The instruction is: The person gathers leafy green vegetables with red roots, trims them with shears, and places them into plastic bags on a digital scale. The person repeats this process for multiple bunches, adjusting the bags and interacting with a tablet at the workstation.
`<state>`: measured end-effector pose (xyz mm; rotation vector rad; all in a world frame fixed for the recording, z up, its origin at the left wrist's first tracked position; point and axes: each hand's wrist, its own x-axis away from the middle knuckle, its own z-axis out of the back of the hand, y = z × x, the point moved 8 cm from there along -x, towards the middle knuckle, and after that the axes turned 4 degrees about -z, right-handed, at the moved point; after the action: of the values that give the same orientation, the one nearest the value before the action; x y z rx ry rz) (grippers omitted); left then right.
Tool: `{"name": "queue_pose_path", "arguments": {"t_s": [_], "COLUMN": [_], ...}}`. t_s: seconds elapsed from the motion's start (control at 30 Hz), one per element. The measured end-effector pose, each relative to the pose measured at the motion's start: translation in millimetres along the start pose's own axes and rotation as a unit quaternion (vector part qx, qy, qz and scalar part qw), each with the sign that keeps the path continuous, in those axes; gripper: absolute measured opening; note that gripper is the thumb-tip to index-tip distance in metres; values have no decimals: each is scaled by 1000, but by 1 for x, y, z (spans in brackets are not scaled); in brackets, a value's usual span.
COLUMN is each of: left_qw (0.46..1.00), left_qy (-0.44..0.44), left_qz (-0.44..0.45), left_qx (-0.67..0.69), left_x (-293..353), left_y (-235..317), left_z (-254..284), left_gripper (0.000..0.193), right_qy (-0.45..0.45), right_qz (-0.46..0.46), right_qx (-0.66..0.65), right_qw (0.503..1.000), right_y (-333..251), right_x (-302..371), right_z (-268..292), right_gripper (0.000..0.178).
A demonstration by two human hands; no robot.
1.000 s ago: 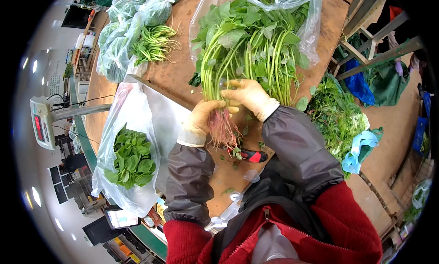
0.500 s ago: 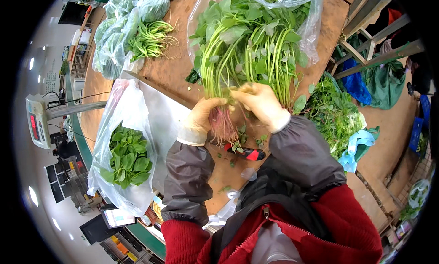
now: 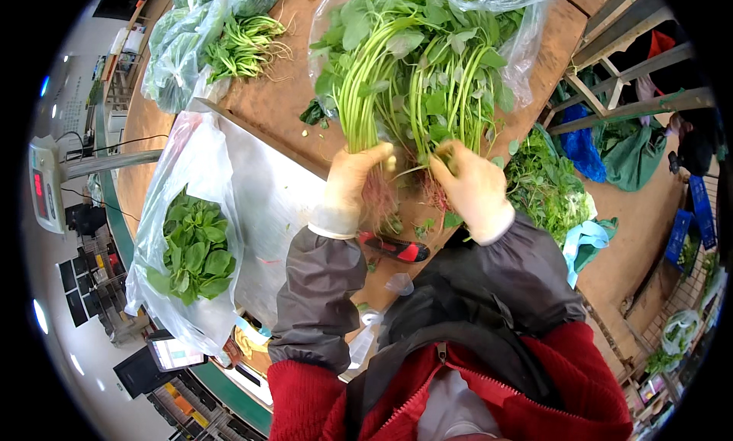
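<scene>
My left hand [image 3: 350, 183], in a pale glove, is wrapped round the lower stems of a bunch of leafy greens [image 3: 359, 109]. Pinkish roots [image 3: 379, 198] hang below that fist. Just to the right, my right hand [image 3: 477, 190], gloved too, has its fingers closed at the root end of more long-stemmed greens [image 3: 458, 109]; reddish roots show beside the fingertips. The leaves of both lie on a clear plastic bag [image 3: 527, 55]. Under the hands is a black-and-red object [image 3: 397, 248], partly covered by my left hand's side.
Left of my hands is a metal scale plate [image 3: 267, 219] carrying a white bag [image 3: 153, 265] of leafy greens [image 3: 195, 250]; its display [image 3: 46, 185] stands farther left. Bagged greens [image 3: 183, 51] lie at the far left. Loose greens [image 3: 546, 189] are heaped right, near a wooden frame [image 3: 611, 90].
My hands have moved apart: the right one has shifted right and down to the other stems, while the left keeps its bunch. The view has shifted slightly.
</scene>
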<state>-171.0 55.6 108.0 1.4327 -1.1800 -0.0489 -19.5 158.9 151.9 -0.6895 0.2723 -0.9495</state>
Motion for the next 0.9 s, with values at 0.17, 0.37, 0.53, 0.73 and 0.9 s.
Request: {"name": "queue_pose_path", "arguments": {"t_s": [0.17, 0.37, 0.53, 0.73, 0.9], "left_qw": [997, 994, 998, 998, 998], "left_qy": [14, -13, -25, -33, -43], "left_qz": [-78, -46, -27, 14, 27], "left_qx": [-19, 97, 49, -51, -43], "left_x": [-23, -23, -12, -12, -14], "left_y": [-18, -25, -16, -2, 3], "left_z": [-11, -9, -21, -2, -7], "left_gripper": [28, 28, 28, 20, 20], "right_qy": [25, -109, -165, -156, 51], "right_qz": [-7, -121, -131, -25, 85], "right_qx": [190, -16, -340, -163, -183], "right_qw": [981, 987, 916, 974, 978], "right_y": [-4, 7, -2, -18, -12], "right_x": [-23, 6, 13, 7, -37], "right_z": [-53, -55, -78, -49, -27], "right_gripper": [33, 50, 57, 34, 56]}}
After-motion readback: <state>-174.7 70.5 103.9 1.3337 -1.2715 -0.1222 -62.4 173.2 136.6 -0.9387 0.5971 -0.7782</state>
